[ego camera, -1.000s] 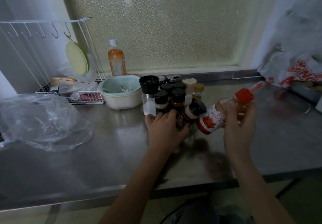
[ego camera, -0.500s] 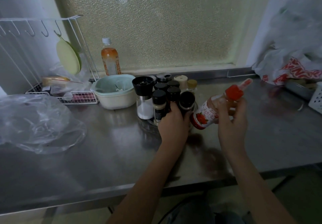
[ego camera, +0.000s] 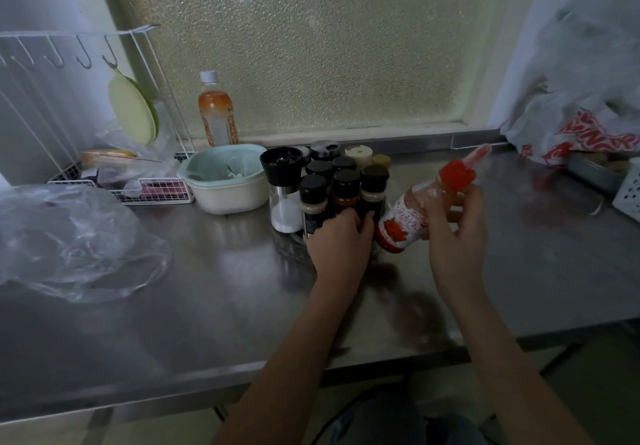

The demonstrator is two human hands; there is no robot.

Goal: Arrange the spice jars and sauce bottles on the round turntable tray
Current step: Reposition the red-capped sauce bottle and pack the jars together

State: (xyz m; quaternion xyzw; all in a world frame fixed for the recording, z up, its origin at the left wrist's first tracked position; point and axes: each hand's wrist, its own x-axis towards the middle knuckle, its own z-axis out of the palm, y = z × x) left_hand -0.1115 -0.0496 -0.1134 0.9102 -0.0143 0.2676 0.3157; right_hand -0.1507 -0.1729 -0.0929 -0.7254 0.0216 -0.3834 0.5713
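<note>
Several black-capped spice jars [ego camera: 346,188] stand packed together on a clear round turntable tray [ego camera: 287,243], beside a salt grinder [ego camera: 284,195] with a black top. My left hand [ego camera: 341,242] is wrapped around the lower part of the front jars, mainly the rightmost one [ego camera: 373,184]. My right hand [ego camera: 453,233] holds a tilted sauce bottle [ego camera: 405,222] with a red cap and a red-and-white label, just right of the jar cluster and off the counter. Most of the tray is hidden by the jars and my left hand.
A pale green and cream bowl [ego camera: 228,184] sits left of the jars. An orange drink bottle [ego camera: 217,115] stands by the window. A white wire rack [ego camera: 149,191] and clear plastic bag [ego camera: 69,240] lie at left; plastic bags [ego camera: 581,125] and a white basket [ego camera: 628,188] at right.
The tipped jar near my left hand now stands upright in the cluster. My left hand shifted right along the front jars. The sauce bottle stays held at a tilt.
</note>
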